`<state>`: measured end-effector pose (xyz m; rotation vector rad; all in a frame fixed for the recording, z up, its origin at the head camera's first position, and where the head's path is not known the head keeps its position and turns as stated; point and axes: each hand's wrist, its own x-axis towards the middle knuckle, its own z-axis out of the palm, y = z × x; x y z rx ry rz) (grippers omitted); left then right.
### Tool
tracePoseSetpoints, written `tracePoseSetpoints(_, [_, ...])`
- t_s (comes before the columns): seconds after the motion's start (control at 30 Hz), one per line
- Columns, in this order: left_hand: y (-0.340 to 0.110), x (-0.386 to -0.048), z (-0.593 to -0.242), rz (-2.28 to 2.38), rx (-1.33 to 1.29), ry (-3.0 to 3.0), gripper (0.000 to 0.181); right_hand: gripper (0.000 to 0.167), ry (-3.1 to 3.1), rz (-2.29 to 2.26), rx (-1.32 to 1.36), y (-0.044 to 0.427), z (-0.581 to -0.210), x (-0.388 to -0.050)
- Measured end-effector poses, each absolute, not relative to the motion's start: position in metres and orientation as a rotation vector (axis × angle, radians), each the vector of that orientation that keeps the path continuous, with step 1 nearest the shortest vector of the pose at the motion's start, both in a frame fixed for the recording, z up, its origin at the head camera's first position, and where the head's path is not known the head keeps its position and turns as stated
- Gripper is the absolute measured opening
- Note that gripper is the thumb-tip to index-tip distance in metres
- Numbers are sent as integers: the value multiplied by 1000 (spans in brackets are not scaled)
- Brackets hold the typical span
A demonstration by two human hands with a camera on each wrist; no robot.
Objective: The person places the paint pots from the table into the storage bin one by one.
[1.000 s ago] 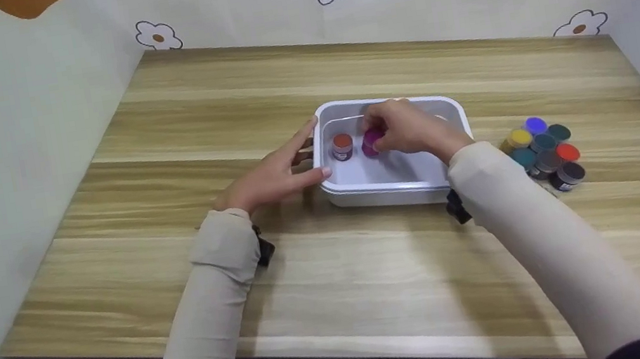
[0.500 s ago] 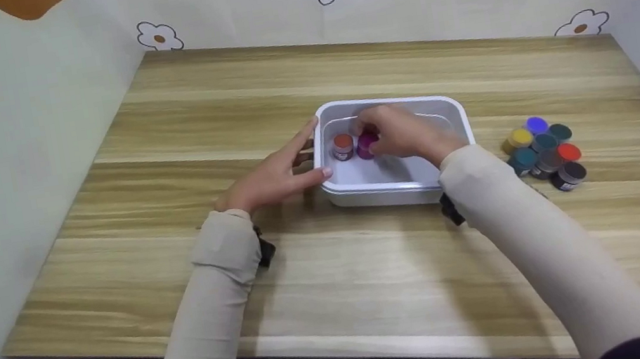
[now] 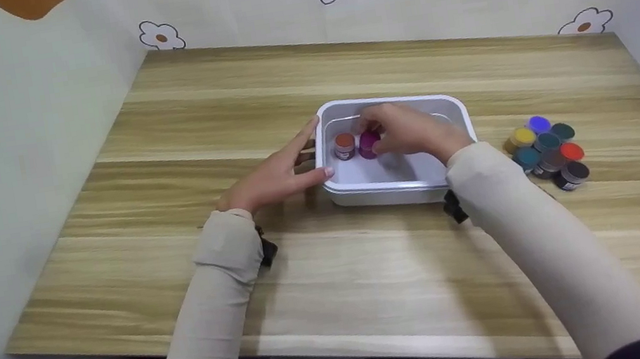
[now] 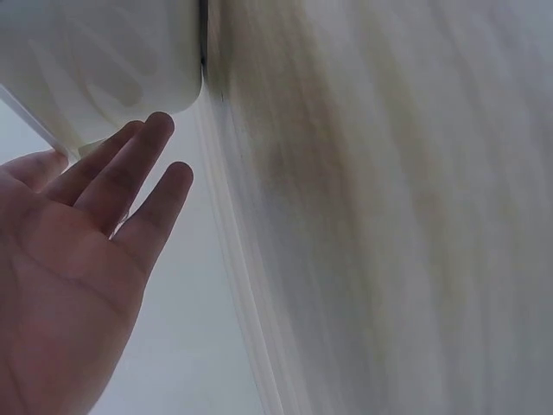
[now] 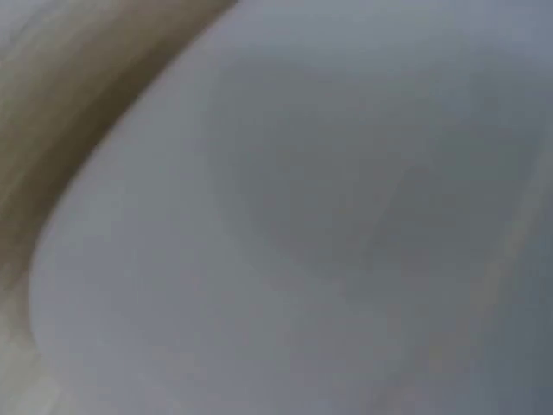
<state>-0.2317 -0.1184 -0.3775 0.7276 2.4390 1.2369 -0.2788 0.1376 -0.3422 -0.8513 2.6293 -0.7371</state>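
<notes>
Inside the tub (image 3: 387, 195), the right hand (image 3: 408, 130) pinches the purple jar (image 3: 369, 146), partly hiding it; the left hand (image 3: 269, 181), spread wide, touches the tub; the right wrist view is badly blurred

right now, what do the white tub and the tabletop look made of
White tub: probably moulded plastic, slightly glossy, judging by its rounded corners and soft reflections. Tabletop: wood or wood-look laminate, satin; streaky grain shows, but can't settle which.
</notes>
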Motion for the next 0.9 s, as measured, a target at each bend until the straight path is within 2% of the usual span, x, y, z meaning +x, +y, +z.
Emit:
tracePoseSetpoints(0.33, [-118,-232,-378,1224,727,2442,94,32,2681,-834,-715,176,-309,-271])
tracePoseSetpoints(0.6, [-117,-233,-378,1175,710,2468,93,28,2904,-896,-548,262,-272,-252])
tracePoseSetpoints(0.73, [-119,-233,-378,1171,724,2468,93,31,3012,-888,-394,314,-275,-241])
tracePoseSetpoints(0.9, [-127,-231,-381,1208,713,2457,93,37,3002,-904,-192,365,-298,-232])
